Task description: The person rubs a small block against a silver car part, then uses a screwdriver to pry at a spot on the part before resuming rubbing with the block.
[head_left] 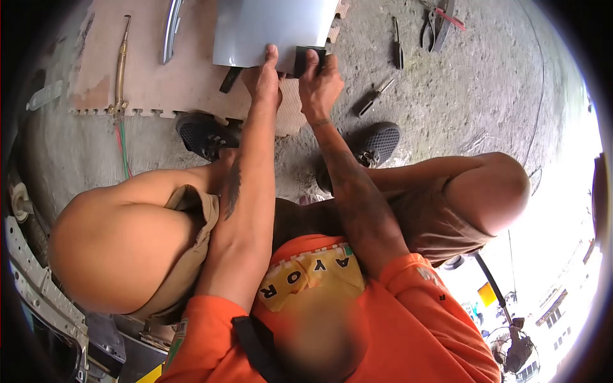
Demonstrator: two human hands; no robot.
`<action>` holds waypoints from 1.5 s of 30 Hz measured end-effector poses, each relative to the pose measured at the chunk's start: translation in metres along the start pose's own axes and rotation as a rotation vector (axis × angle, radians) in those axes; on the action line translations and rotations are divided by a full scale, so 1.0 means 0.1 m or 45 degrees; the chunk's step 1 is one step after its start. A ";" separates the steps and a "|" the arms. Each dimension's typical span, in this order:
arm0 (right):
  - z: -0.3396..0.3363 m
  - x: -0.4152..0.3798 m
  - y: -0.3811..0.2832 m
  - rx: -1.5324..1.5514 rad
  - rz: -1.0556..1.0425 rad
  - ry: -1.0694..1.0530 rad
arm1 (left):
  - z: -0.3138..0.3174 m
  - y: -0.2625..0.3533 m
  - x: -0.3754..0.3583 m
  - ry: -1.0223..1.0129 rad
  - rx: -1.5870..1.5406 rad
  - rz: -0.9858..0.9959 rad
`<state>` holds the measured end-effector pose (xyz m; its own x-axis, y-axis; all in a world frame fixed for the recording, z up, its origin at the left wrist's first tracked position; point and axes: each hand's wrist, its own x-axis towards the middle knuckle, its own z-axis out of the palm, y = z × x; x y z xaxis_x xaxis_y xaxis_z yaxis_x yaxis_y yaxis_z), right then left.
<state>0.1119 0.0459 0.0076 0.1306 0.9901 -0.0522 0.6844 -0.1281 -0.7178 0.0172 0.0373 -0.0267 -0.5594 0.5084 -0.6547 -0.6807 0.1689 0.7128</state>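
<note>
A smooth silver-grey panel (274, 32), perhaps sheet metal, lies in front of me at the top of the view, its far end cut off by the frame. My left hand (263, 80) grips its near edge, thumb on top and fingers curled underneath, partly hidden. At the near right corner, my right hand (321, 86) pinches a flat black piece (300, 62) against the panel, with the thumb over it. What the right fingers touch below is hidden. A dark strip (230, 80) sticks out under the panel, left of my left hand.
A pinkish foam mat (179, 89) lies under the panel. On it are a brass torch (120, 73) with red and green hoses and a curved shiny strip (171, 32). Two screwdrivers (399, 45) (375, 99) and pliers (429, 32) lie on the concrete to the right.
</note>
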 end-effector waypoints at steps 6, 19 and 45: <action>-0.05 0.09 0.21 0.712 0.195 0.119 | 0.01 0.01 -0.11 -0.017 -0.004 0.004; 0.05 0.15 -0.04 -0.004 -0.019 0.013 | -0.08 -0.13 0.13 -0.022 -0.047 0.024; 0.05 0.01 0.04 -0.007 -0.086 -0.061 | -0.02 -0.09 0.03 -0.048 -0.094 -0.022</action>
<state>0.1110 0.0466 0.0013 0.0498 0.9981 -0.0368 0.6944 -0.0611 -0.7170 0.0206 0.0362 -0.0357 -0.5297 0.5376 -0.6560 -0.7242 0.1159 0.6797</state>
